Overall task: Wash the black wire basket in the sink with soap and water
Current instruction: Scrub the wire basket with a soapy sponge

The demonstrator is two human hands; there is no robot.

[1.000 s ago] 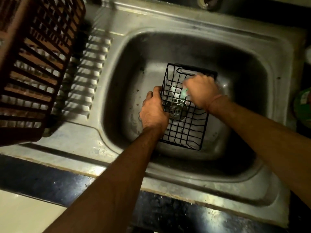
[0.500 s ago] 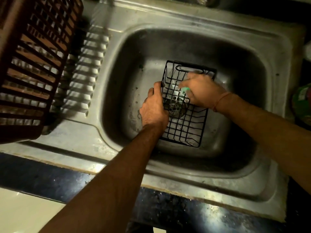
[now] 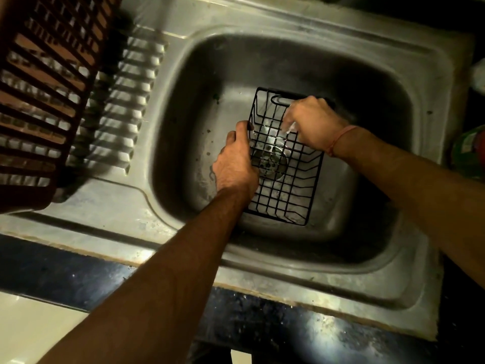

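Observation:
The black wire basket [image 3: 287,185] lies in the bottom of the steel sink [image 3: 189,106], over the round drain. My left hand [image 3: 236,161] grips the basket's left rim, fingers curled over the wire. My right hand [image 3: 313,124] is inside the basket near its far end, curled round a small pale green scrubber [image 3: 290,128] that mostly hides under the fingers. A thin red thread circles my right wrist.
A brown slatted plastic crate [image 3: 47,95] stands on the ribbed draining board [image 3: 118,114] at the left. A green container [image 3: 469,151] sits past the sink's right rim. A dark counter edge [image 3: 78,274] runs along the front.
My right hand has shifted a little along the basket's far end with the scrubber. My left hand keeps its hold on the left rim.

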